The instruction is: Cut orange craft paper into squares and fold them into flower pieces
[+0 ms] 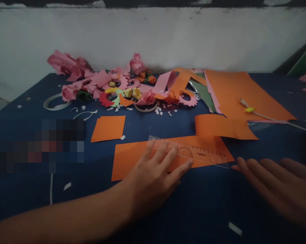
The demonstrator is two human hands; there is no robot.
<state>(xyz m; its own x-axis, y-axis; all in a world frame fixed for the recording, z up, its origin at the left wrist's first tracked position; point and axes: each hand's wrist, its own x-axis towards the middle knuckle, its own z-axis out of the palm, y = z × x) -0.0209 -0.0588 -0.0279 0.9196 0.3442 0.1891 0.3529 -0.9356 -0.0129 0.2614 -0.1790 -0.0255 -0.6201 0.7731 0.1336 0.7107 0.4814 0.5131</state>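
Note:
My left hand (156,169) lies with its fingers spread over a clear plastic ruler (203,154), pressing on it from above. The ruler rests at a slant across an orange paper strip (129,157), and its right end reaches past the strip's lower edge. My right hand (275,183) is at the right, fingers stretched out and close together, its fingertips close to the ruler's right end. Whether they touch the ruler I cannot tell. Behind the strip's right part stands a curled orange paper piece (224,126). A small stack of orange squares (109,127) lies to the left.
Crumpled pink paper (69,64), ring-shaped cutouts (187,98) and tape rolls (56,102) are heaped along the back of the blue table (148,122). Large orange sheets (234,91) lie at back right, with a white cable (272,117) across them. A blurred-out patch covers the left.

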